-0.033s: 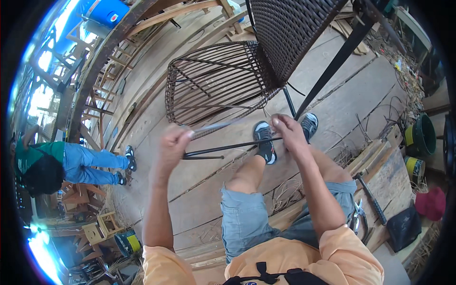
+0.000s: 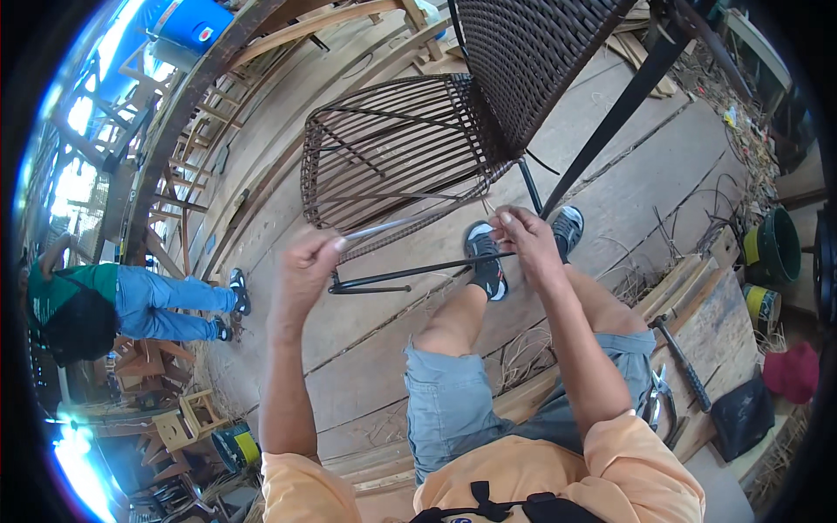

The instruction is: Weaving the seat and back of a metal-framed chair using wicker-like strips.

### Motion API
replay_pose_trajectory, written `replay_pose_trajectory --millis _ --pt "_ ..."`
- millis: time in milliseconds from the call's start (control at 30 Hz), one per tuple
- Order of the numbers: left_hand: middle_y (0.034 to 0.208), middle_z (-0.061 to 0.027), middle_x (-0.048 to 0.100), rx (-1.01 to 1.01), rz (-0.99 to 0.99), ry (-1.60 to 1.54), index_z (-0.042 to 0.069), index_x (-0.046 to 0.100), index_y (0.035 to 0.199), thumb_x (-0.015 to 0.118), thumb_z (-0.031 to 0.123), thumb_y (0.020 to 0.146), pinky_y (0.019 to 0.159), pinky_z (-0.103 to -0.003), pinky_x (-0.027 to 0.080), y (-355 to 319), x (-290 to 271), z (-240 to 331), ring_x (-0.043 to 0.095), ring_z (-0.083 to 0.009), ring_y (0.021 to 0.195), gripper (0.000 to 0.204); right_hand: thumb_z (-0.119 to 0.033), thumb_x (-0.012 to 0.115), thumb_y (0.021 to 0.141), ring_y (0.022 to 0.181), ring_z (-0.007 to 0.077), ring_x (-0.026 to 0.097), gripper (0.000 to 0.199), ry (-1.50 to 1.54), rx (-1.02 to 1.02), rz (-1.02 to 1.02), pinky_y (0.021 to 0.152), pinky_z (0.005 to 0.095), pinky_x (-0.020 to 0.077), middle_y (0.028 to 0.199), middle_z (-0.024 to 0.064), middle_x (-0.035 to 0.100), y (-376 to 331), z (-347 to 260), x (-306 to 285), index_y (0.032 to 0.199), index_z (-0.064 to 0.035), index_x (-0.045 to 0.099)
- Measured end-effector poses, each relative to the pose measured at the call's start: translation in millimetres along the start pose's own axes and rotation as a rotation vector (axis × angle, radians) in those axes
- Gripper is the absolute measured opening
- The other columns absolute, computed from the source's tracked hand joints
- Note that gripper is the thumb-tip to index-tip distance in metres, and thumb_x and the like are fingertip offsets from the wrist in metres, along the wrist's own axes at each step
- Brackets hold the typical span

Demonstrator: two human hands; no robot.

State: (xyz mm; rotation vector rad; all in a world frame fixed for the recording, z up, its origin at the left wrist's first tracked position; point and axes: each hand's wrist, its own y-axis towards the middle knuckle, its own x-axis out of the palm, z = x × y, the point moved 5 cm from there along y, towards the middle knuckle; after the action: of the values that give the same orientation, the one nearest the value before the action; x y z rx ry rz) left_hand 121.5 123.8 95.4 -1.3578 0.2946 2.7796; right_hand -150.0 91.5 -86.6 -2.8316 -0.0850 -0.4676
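Between our two raised hands runs a pale weaving strand (image 2: 410, 224), stretched taut from the lower edge of the half-woven seat toward us. Our left hand (image 2: 305, 261) is closed in a fist around the near end of the strand, knuckles up, forearm rising straight from the lower edge of the view. Our right hand (image 2: 523, 240) is pinched shut with thumb and fingers at the far end of the strand, right where it meets the wicker chair frame (image 2: 392, 148); the wrist is bent down and the forearm comes in slanted from the lower right.

We see the chair frame tipped on its side on the plank floor (image 2: 628, 192), its seat only partly filled with dark wicker strands, its densely woven back (image 2: 532, 61) rising toward the top edge of the view. One black metal leg (image 2: 418, 270) lies across under our hands, and another black bar (image 2: 619, 113) slants up to the right.

Our knees in blue shorts point at the chair, and our grey sneakers (image 2: 484, 257) rest against the lower leg of the frame.

At the right edge of the floor lie a hammer (image 2: 684, 362) and pliers (image 2: 658, 397) on a board, with a green bucket (image 2: 772, 248) and a red cloth (image 2: 793, 370) further out. At the left edge another person in a green shirt and blue jeans (image 2: 148, 301) bends over among bare wooden chair frames.
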Motion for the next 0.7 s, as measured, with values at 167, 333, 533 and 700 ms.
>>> replay_pose_trajectory --millis 167,333,533,700 --pt "0.069 -0.0015 0.051 -0.128 0.013 -0.02 -0.003 0.065 0.087 0.062 0.012 0.085 0.06 -0.022 0.037 2.6 -5.7 -16.4 0.047 -0.0077 0.067 0.015 -0.025 0.059 0.089 0.082 0.0132 0.058 0.04 0.244 0.033 0.116 0.068 0.0251 0.045 0.094 0.0038 0.059 23.3 22.6 20.5 0.118 0.0 0.048" --pt "0.07 -0.0009 0.051 -0.124 -0.021 -0.064 -0.003 0.065 0.087 0.063 0.013 0.085 0.06 -0.022 0.037 2.2 5.8 -31.3 0.046 -0.0076 0.066 0.016 -0.012 0.06 0.087 0.079 0.014 0.06 0.038 0.446 0.013 0.129 0.064 0.0242 0.0472 0.092 0.0051 0.058 42.5 28.7 32.5 0.119 0.0017 0.045" --pt "0.071 -0.0017 0.053 -0.138 0.006 -0.165 -0.002 0.066 0.085 0.063 0.015 0.085 0.061 -0.024 0.038 10.6 4.6 -32.0 0.047 -0.0084 0.067 0.018 -0.004 0.056 0.085 0.064 0.0085 0.054 0.032 0.351 -0.053 0.213 0.054 0.0201 0.0438 0.079 0.0019 0.055 43.2 29.4 30.2 0.115 0.004 0.048" --pt "0.066 -0.0021 0.051 -0.047 -0.119 -0.002 -0.002 0.064 0.079 0.063 0.013 0.084 0.058 -0.024 0.037 22.9 15.6 -32.3 0.047 -0.0078 0.065 0.016 -0.003 0.054 0.083 0.059 0.0061 0.048 0.033 0.234 -0.137 0.301 0.054 0.0192 0.0428 0.073 -0.0004 0.05 33.0 17.8 23.3 0.114 0.0044 0.049"
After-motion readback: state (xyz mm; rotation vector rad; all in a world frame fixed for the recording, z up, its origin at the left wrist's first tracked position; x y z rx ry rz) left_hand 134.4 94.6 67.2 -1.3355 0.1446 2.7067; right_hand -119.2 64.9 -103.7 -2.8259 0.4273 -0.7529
